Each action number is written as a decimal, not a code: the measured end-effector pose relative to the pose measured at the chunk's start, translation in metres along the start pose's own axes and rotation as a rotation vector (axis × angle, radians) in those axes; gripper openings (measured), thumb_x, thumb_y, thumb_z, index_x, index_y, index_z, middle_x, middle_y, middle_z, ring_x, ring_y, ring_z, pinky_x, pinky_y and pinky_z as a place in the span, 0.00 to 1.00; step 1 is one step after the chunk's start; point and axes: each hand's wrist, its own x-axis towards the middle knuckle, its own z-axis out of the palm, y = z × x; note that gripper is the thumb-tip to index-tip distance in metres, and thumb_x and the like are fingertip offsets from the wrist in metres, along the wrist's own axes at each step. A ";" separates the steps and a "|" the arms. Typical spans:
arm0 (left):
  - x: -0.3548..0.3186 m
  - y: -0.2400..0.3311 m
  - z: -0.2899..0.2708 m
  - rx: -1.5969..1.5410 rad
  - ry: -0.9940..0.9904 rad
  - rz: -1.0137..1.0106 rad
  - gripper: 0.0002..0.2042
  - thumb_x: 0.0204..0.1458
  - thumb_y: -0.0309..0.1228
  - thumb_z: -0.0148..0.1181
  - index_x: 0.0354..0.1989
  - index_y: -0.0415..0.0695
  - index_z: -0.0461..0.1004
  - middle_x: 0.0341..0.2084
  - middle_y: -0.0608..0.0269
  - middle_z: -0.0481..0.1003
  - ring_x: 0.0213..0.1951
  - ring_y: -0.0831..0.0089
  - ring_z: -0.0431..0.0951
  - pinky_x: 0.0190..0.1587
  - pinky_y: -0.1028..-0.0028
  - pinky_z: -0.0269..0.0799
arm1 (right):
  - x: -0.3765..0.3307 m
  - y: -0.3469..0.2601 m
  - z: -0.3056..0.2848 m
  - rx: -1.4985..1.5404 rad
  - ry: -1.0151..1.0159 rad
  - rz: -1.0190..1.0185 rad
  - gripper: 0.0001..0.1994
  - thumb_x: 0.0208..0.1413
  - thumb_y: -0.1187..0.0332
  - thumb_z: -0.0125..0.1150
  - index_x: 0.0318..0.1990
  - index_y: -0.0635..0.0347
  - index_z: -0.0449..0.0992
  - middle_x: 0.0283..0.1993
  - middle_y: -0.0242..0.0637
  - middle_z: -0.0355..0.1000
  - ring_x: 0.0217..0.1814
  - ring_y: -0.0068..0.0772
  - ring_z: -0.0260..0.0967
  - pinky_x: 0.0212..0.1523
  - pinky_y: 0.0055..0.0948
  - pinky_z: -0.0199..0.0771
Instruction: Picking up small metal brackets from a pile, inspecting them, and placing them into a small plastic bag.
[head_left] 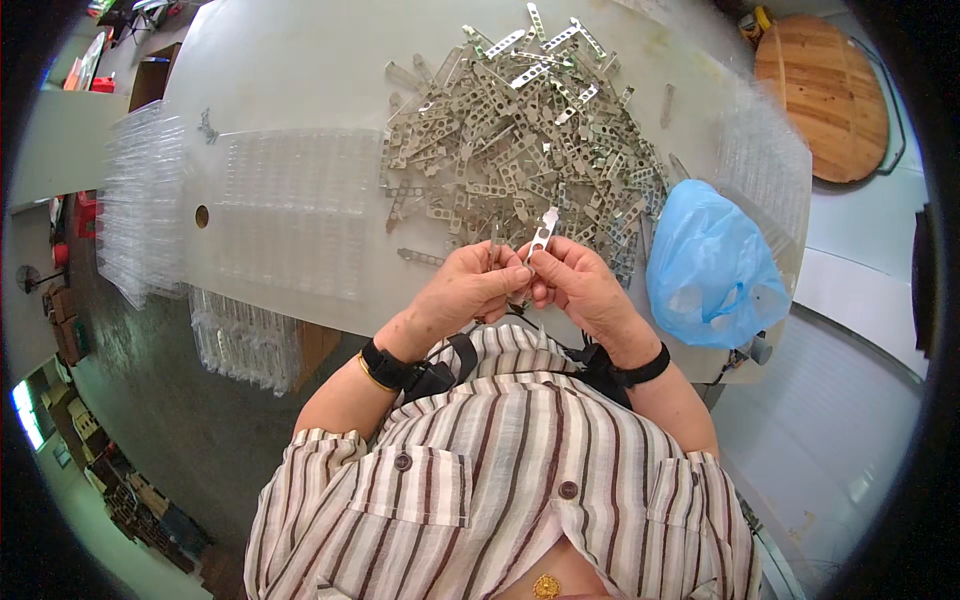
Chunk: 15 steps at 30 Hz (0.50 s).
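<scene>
Close to my body at the table's near edge, my left hand [468,287] and my right hand [588,290] meet, thumbs and fingers pinched. Between the right thumb and fingers a flat silver metal bracket [544,229] with punched holes points up and away. A second thin metal bracket [494,238], seen nearly edge-on, rises from the left fingers. The lower ends of both are hidden by the fingers. Just beyond the hands spreads a large loose pile of similar metal brackets [500,160], lying in all directions.
Clear plastic blister trays [300,190] lie left of the pile. Stacks of clear trays [140,205] stand at the table's left edge, with more trays [243,340] below it. A blue plastic bag [712,268] sits at right. Beyond the right edge is a round wooden board [822,98].
</scene>
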 end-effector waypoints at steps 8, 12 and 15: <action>-0.001 0.002 0.003 0.025 -0.033 -0.005 0.08 0.61 0.32 0.58 0.39 0.42 0.68 0.25 0.67 0.70 0.20 0.84 0.64 0.23 0.79 0.63 | -0.003 -0.006 0.007 0.014 0.015 0.014 0.11 0.65 0.62 0.56 0.46 0.60 0.73 0.32 0.26 0.71 0.27 0.13 0.66 0.30 0.16 0.69; -0.005 0.000 0.004 -0.270 -0.031 0.028 0.08 0.64 0.31 0.47 0.42 0.39 0.66 0.33 0.62 0.71 0.26 0.78 0.68 0.34 0.71 0.71 | -0.004 0.000 0.000 -0.108 0.136 -0.080 0.10 0.63 0.61 0.58 0.41 0.58 0.72 0.29 0.26 0.70 0.26 0.15 0.65 0.28 0.16 0.68; -0.005 -0.010 -0.006 -0.281 -0.065 0.116 0.09 0.63 0.29 0.41 0.45 0.37 0.65 0.37 0.59 0.71 0.28 0.75 0.70 0.39 0.68 0.74 | -0.008 0.003 0.004 -0.213 0.215 -0.162 0.10 0.63 0.61 0.58 0.38 0.58 0.71 0.26 0.26 0.69 0.25 0.16 0.66 0.27 0.17 0.68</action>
